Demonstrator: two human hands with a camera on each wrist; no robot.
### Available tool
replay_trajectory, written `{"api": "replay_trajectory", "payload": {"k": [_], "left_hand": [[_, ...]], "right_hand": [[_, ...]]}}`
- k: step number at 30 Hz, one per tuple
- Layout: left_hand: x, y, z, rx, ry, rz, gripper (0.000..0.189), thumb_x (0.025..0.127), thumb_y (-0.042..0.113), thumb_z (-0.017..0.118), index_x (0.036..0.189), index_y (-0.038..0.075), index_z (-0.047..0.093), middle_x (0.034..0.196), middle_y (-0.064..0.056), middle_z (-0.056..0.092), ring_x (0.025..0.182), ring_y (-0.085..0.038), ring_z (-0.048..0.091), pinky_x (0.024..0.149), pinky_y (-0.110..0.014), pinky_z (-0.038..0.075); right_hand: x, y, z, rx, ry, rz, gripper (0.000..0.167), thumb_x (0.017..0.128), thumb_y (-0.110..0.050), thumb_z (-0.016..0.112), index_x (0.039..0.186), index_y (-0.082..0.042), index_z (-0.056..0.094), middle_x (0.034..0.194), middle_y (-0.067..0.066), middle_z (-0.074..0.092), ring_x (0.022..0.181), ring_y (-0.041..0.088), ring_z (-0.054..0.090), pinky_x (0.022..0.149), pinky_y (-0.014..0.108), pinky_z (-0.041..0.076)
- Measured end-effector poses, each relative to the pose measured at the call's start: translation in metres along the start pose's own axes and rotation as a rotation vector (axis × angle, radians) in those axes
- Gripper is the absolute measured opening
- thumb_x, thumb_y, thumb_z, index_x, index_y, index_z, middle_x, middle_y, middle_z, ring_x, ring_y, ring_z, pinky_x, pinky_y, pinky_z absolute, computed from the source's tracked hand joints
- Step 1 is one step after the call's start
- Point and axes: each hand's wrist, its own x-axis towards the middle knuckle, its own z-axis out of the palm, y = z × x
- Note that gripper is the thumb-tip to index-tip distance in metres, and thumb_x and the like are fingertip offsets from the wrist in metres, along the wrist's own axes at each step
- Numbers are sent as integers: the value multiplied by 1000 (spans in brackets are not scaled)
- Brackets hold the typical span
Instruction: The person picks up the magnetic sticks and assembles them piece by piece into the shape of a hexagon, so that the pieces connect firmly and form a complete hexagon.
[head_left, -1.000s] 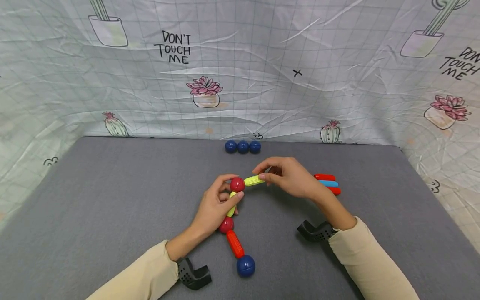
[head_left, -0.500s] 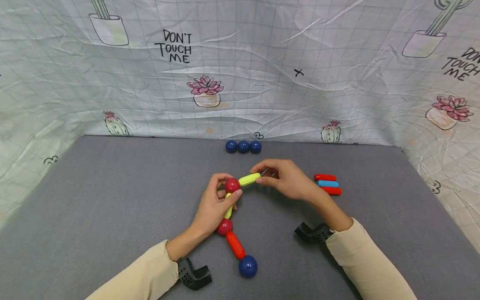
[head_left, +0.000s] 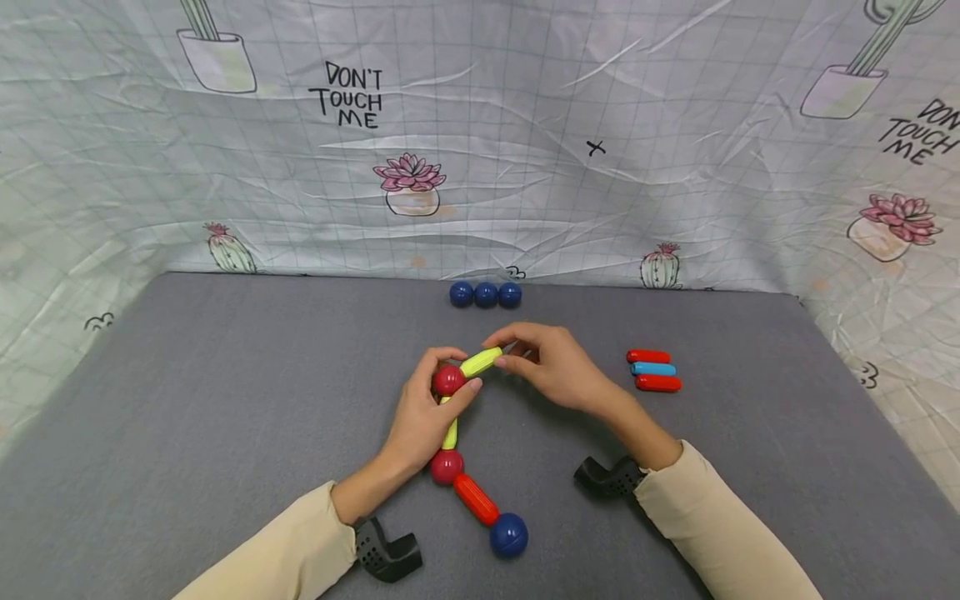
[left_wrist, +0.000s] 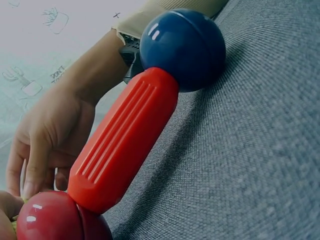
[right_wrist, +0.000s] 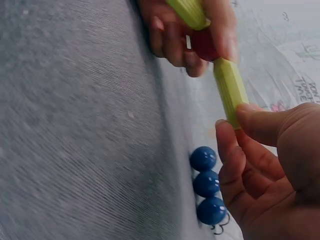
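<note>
My left hand (head_left: 418,421) grips the upper red ball (head_left: 448,380) of a chain of balls and rods. From that ball a yellow-green rod (head_left: 482,361) juts to the right. Its free end is pinched between thumb and fingertips of my right hand (head_left: 551,367), as the right wrist view also shows. Below the ball runs a second yellow-green rod (head_left: 450,433), partly hidden by my left hand. It meets the lower red ball (head_left: 447,467), then a red rod (head_left: 476,499) and a large blue ball (head_left: 509,535). In the left wrist view the red rod (left_wrist: 125,140) touches both its balls.
Three blue balls (head_left: 486,294) stand in a row at the back of the grey table (head_left: 225,400). To the right lie two red rods (head_left: 658,383) with a light blue rod (head_left: 653,368) between them. A printed cloth (head_left: 510,100) hangs behind.
Both hands have shifted the upper part of the chain left, my right hand following leftward and slightly nearer. The blue ball end has swung to the right.
</note>
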Motion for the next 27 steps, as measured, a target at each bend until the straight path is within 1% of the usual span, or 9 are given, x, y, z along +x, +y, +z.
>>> {"api": "replay_trajectory", "payload": {"k": [4, 8, 10, 12, 15, 18, 21, 24, 27], "left_hand": [[0, 0, 1, 34, 22, 2, 31, 90, 13, 68, 119, 13, 58, 92, -8, 56, 67, -18, 53, 57, -24, 45], [1, -1, 2, 44, 50, 13, 32, 89, 5, 67, 120, 7, 60, 90, -10, 57, 66, -19, 53, 57, -24, 44], [1, -1, 2, 41, 62, 12, 32, 89, 3, 66, 121, 7, 61, 89, -10, 58, 67, -19, 53, 57, -23, 44], [1, -1, 1, 33, 70, 7, 33, 89, 4, 66, 121, 10, 62, 88, -9, 58, 67, -18, 53, 58, -23, 45], [0, -1, -1, 30, 78, 14, 33, 89, 5, 67, 121, 13, 63, 91, -8, 59, 69, -18, 53, 59, -23, 45], [0, -1, -1, 28, 86, 20, 34, 89, 4, 67, 122, 11, 64, 96, -8, 60, 72, -19, 54, 59, -23, 45], [-1, 2, -1, 30, 89, 11, 34, 89, 1, 66, 122, 6, 63, 100, -11, 60, 74, -20, 54, 60, -22, 45], [-3, 17, -1, 20, 88, -6, 32, 88, -2, 64, 120, 0, 62, 99, -14, 60, 74, -19, 54, 61, -21, 45], [-4, 31, -1, -7, 87, -25, 28, 89, -3, 63, 117, -3, 62, 95, -15, 60, 73, -25, 55, 62, -20, 46]], "right_hand": [[1, -1, 3, 27, -13, 0, 24, 91, -9, 65, 116, -10, 66, 106, 1, 66, 77, 10, 63, 65, 30, 52], [5, 2, -1, 92, -51, 36, 30, 92, -8, 65, 122, -8, 64, 114, 2, 65, 83, 13, 64, 69, 33, 52], [8, 6, -5, 106, -54, 57, 32, 92, -7, 65, 124, -8, 62, 116, 2, 64, 87, 15, 64, 71, 35, 52], [13, 9, -8, 96, -31, 77, 32, 92, -7, 64, 124, -10, 62, 118, 4, 64, 90, 16, 64, 73, 36, 52], [21, 15, -11, 30, 46, 108, 31, 93, -9, 64, 123, -11, 63, 119, 6, 63, 93, 18, 63, 70, 35, 51], [30, 20, -11, -42, 128, 129, 31, 92, -8, 64, 124, -11, 63, 123, 9, 58, 93, 21, 62, 66, 34, 49], [37, 26, -8, -112, 196, 132, 35, 91, -6, 65, 126, -11, 62, 130, 11, 51, 92, 22, 60, 68, 35, 48], [44, 30, -6, -156, 228, 127, 39, 90, -4, 66, 128, -9, 60, 137, 12, 47, 92, 23, 61, 75, 38, 49], [49, 32, -5, -176, 219, 137, 42, 90, -3, 66, 131, -8, 58, 141, 12, 44, 90, 25, 61, 77, 40, 49]]}}
